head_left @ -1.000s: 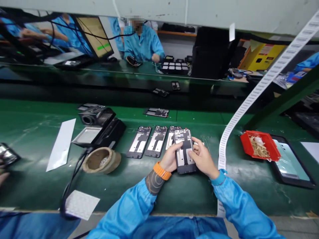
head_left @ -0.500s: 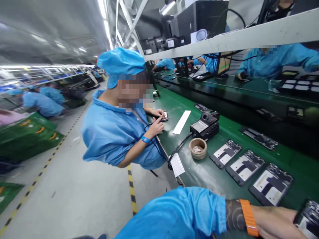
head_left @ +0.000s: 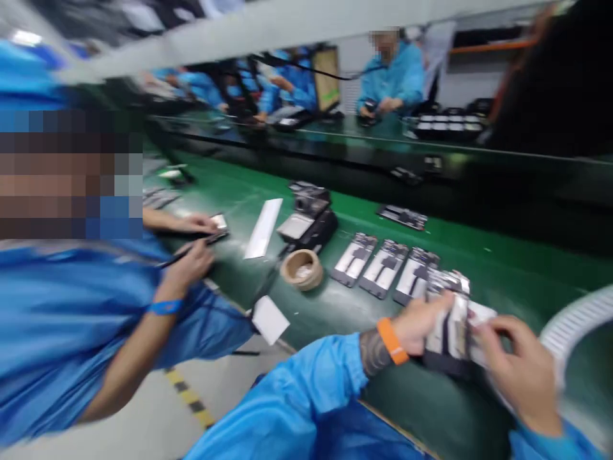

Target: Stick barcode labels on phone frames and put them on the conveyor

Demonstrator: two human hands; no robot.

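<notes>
- Gripped in the left hand [head_left: 414, 326], thumb over its face, an opened phone [head_left: 438, 335] sits tilted right of the frame's centre; the right hand [head_left: 522, 367] has its thumb and fingers bent near a pale piece at the phone's right edge, too blurred to tell whether they grasp it.
- Green table [head_left: 522, 275] crosses the frame, beneath both hands.
- Co-worker [head_left: 62, 319] in blue fills the left side, both hands at a small device [head_left: 220, 223].
- Black machine [head_left: 316, 230] stands on the table near the frame's centre.
- White tape [head_left: 584, 316] curves along the right edge, beside the right hand.
- Three phones [head_left: 383, 268] lie in a row left of the held one; another phone [head_left: 402, 216] lies behind them.
- Round pot [head_left: 311, 280] stands just left of that row.
- White card [head_left: 271, 319] lies below the pot.
- Orange wristband [head_left: 393, 342] circles the left wrist.
</notes>
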